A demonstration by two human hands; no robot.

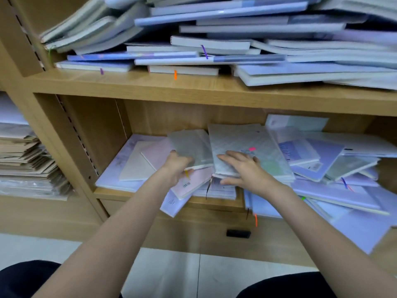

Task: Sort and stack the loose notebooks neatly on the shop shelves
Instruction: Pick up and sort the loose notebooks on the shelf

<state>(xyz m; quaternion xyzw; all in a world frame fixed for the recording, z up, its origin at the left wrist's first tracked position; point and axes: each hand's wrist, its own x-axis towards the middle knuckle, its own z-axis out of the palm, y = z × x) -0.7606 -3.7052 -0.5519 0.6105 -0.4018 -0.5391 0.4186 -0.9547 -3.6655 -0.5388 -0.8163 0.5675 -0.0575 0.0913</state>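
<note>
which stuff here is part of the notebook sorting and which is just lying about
In the job:
- grey notebook, gripped by left hand
- pale notebook under right hand
- loose notebooks at right
- upper-shelf pile

Lying about:
- brown paper stack
- black drawer handle

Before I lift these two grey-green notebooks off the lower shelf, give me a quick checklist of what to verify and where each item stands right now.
1. Left hand grips the smaller grey-green notebook: ok.
2. Right hand holds the larger grey-green notebook: not ok, fingers lie flat on it.
3. Pink notebook underneath stays on the lower shelf: not ok, it overhangs the edge.
4. Purple pile at right stable: not ok, it juts past the shelf.
5. Room on the upper shelf: cannot tell.
</note>
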